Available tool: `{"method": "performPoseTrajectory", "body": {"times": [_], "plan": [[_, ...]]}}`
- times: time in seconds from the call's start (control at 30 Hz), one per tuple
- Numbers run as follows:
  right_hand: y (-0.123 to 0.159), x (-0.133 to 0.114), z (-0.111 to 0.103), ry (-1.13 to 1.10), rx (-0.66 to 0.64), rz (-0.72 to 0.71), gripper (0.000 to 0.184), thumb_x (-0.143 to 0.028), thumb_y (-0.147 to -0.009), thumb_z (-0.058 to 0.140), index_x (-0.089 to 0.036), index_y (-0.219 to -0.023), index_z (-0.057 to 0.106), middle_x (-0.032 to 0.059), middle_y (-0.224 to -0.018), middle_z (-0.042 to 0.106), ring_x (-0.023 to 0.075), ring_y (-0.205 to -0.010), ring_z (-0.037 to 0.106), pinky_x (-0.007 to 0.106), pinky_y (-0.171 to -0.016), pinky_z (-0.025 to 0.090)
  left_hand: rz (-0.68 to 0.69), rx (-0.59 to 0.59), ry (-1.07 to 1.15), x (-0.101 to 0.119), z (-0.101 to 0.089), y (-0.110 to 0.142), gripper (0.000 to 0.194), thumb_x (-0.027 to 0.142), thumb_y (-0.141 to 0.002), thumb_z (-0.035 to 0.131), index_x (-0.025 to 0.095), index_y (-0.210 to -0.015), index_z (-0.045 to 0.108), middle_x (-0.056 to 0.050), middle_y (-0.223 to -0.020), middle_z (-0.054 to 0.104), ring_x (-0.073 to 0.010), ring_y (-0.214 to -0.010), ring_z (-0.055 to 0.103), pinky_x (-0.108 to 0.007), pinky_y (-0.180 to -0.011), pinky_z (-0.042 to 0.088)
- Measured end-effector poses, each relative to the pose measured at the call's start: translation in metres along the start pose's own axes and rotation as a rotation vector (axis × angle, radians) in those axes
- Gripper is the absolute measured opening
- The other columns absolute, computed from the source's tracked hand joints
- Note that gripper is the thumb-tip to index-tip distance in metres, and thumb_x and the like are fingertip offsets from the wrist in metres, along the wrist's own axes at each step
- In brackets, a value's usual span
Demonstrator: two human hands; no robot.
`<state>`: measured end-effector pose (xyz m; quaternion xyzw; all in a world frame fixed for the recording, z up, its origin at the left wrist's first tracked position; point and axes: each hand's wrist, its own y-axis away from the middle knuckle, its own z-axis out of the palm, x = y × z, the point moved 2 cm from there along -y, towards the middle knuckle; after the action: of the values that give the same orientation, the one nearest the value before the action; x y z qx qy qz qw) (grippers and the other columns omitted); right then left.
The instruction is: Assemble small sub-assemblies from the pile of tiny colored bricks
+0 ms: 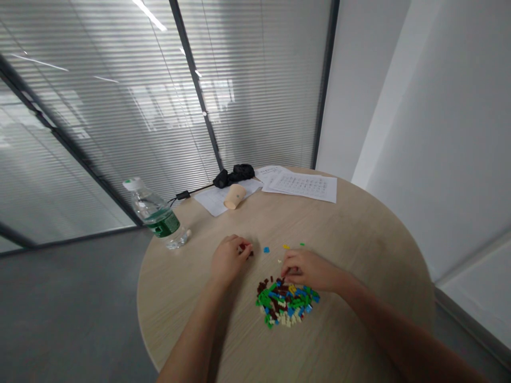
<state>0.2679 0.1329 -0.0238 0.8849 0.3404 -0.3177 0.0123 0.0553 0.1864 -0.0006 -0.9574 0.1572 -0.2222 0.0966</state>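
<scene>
A heap of small toy building bricks [285, 306] in green, brown, blue, cream and yellow lies on the round wooden table [359, 239]. To the upper left of it, my left hand [229, 260] is closed round some dark brown bricks [250, 252]. My right hand [305, 268] is at the heap's far edge with its fingers curled together; whatever is between the fingertips is hidden. Between and beyond the hands lie a loose blue brick [266, 249], a yellow brick [286, 247] and a small green brick [302, 244].
A clear water bottle [162, 221] with a green label stands at the table's left edge. Toward the back are a paper cup [235, 196] on its side, a folded black umbrella [235, 174] and printed sheets [307, 186]. A glass partition with blinds [259, 106] rises behind.
</scene>
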Motion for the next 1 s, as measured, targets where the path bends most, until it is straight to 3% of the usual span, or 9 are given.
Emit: {"method": "performPoseTrajectory", "body": {"times": [0.07, 0.17, 0.27, 0.4, 0.57, 0.73, 1.0], "plan": [[0.0, 0.0, 0.001, 0.019, 0.007, 0.016, 0.008, -0.02, -0.08, 0.062, -0.019, -0.08, 0.07, 0.0034, -0.083, 0.064, 0.0142, -0.077, 0.056, 0.024, -0.069, 0.039, 0.073, 0.014, 0.056, 0.002, 0.001, 0.0, 0.016, 0.026, -0.082, 0.056, 0.018, -0.076, 0.069, -0.004, -0.078, 0.063, -0.0178, -0.079, 0.057, -0.028, -0.07, 0.042], [-0.001, 0.0, 0.001, 0.0, 0.057, 0.075, 0.008, -0.017, -0.079, 0.06, -0.017, -0.077, 0.068, 0.0032, -0.078, 0.063, 0.0142, -0.072, 0.055, 0.024, -0.066, 0.039, 0.302, 0.028, 0.147, 0.008, 0.001, 0.001, 0.016, 0.027, -0.084, 0.056, 0.019, -0.079, 0.068, -0.004, -0.076, 0.062, -0.0169, -0.077, 0.056, -0.027, -0.069, 0.043], [-0.002, 0.003, 0.002, -0.219, 0.143, 0.22, 0.01, -0.021, -0.08, 0.057, -0.016, -0.079, 0.066, 0.0025, -0.073, 0.064, 0.0135, -0.066, 0.055, 0.024, -0.061, 0.039, 0.543, 0.077, 0.177, 0.017, 0.003, 0.006, 0.016, 0.03, -0.086, 0.056, 0.018, -0.085, 0.067, -0.005, -0.076, 0.062, -0.0163, -0.077, 0.055, -0.027, -0.068, 0.043], [-0.005, 0.007, 0.004, -0.518, 0.195, 0.329, 0.016, -0.03, -0.077, 0.058, -0.016, -0.078, 0.066, 0.0021, -0.074, 0.066, 0.0138, -0.066, 0.056, 0.024, -0.061, 0.041, 0.721, 0.131, 0.196, 0.031, 0.01, 0.012, 0.018, 0.032, -0.087, 0.057, 0.018, -0.087, 0.067, -0.005, -0.077, 0.063, -0.0154, -0.074, 0.055, -0.026, -0.065, 0.043], [-0.008, 0.006, 0.002, -0.69, 0.194, 0.312, 0.029, -0.044, -0.072, 0.063, -0.015, -0.073, 0.066, 0.0004, -0.067, 0.062, 0.0117, -0.061, 0.05, 0.024, -0.059, 0.038, 0.743, 0.126, 0.25, 0.039, 0.014, 0.015, 0.018, 0.032, -0.087, 0.057, 0.018, -0.082, 0.067, -0.005, -0.073, 0.063, -0.0148, -0.072, 0.055, -0.025, -0.063, 0.044], [-0.009, 0.003, 0.004, -0.759, 0.215, 0.372, 0.034, -0.049, -0.07, 0.065, -0.015, -0.074, 0.066, -0.0031, -0.057, 0.051, 0.0084, -0.052, 0.038, 0.022, -0.05, 0.03, 0.666, 0.093, 0.264, 0.039, 0.014, 0.016, 0.022, 0.033, -0.089, 0.053, 0.018, -0.081, 0.067, -0.006, -0.071, 0.064, -0.0149, -0.072, 0.057, -0.027, -0.066, 0.045], [-0.01, 0.0, 0.003, -0.83, 0.252, 0.377, 0.036, -0.051, -0.069, 0.065, -0.016, -0.074, 0.066, -0.001, -0.064, 0.056, 0.0088, -0.055, 0.042, 0.023, -0.053, 0.034, 0.644, 0.122, 0.222, 0.041, 0.009, 0.017, 0.024, 0.03, -0.089, 0.05, 0.018, -0.079, 0.068, -0.006, -0.07, 0.064, -0.0149, -0.07, 0.056, -0.027, -0.065, 0.044]]}}
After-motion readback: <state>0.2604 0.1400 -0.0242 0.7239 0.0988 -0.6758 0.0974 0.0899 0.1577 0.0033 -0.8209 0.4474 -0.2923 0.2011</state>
